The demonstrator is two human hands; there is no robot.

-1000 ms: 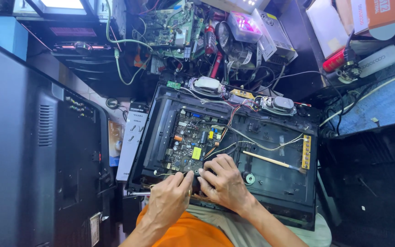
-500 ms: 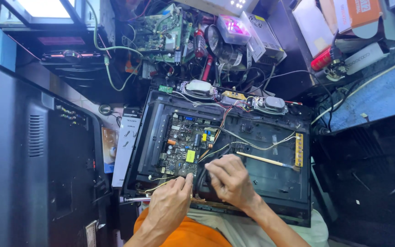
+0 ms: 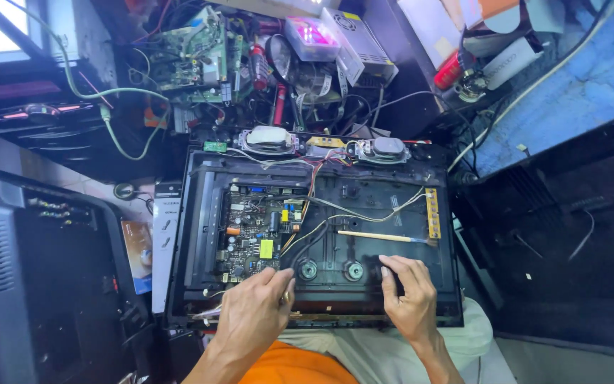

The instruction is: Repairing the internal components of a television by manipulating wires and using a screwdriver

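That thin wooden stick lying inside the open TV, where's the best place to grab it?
Probably the middle of the wooden stick, pinched from above. It lies flat and bare on the black back panel, while wires cross near both ends. The right hand is nearest; the left hand is by the green circuit board.

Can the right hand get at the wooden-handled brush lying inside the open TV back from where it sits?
Probably yes. The right hand rests on the black panel, just below the brush, which lies flat on top with nothing covering it. Only thin wires run close above it.
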